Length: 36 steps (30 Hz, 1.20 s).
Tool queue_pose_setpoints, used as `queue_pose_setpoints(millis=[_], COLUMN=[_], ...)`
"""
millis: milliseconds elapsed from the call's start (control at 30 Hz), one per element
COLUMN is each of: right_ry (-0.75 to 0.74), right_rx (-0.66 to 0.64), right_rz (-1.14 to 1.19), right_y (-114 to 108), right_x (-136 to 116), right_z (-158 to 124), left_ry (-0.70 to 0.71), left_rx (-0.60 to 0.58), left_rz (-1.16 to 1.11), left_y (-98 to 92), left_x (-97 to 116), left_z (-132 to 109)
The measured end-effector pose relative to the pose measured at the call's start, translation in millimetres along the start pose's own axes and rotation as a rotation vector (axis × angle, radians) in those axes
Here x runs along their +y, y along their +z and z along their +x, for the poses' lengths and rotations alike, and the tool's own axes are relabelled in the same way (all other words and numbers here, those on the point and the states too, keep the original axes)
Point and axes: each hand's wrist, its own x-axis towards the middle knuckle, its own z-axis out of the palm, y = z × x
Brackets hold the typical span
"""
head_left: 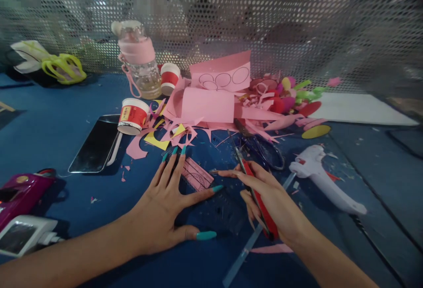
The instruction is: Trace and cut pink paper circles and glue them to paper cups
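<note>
My left hand [161,211] lies spread on the blue table, fingers apart. Beside its index finger is a small pink rectangular piece [199,174] marked with dark lines and a rounded pattern; whether it is paper or plastic I cannot tell. My right hand [277,200] is closed around a red utility knife [264,217], its tip angled away from me. The right index finger reaches out near the pink piece's right edge. Dark-handled scissors [268,150] lie just beyond the knife. Pink paper scraps [137,148] are strewn past my left fingertips.
A white glue gun [325,178] and a clear strip [243,252] lie at right. Folded pink paper [208,105] is heaped at the back. Left are a phone [95,145], paper cups [132,116], a bottle [140,59] and a purple device [24,193].
</note>
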Motion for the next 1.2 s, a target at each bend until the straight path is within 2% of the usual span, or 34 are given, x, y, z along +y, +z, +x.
queue_pose_setpoints(millis=[900, 1200], right_ry=[-0.007, 0.023], right_rx=[-0.006, -0.001], right_rz=[-0.046, -0.02], right_y=[-1, 0], right_x=[7, 2], right_z=[9, 7], left_ry=[-0.08, -0.004], left_rx=[0.019, -0.005], left_rz=[-0.001, -0.012], left_y=[4.0, 6.2], left_x=[8, 10], left_z=[3, -8])
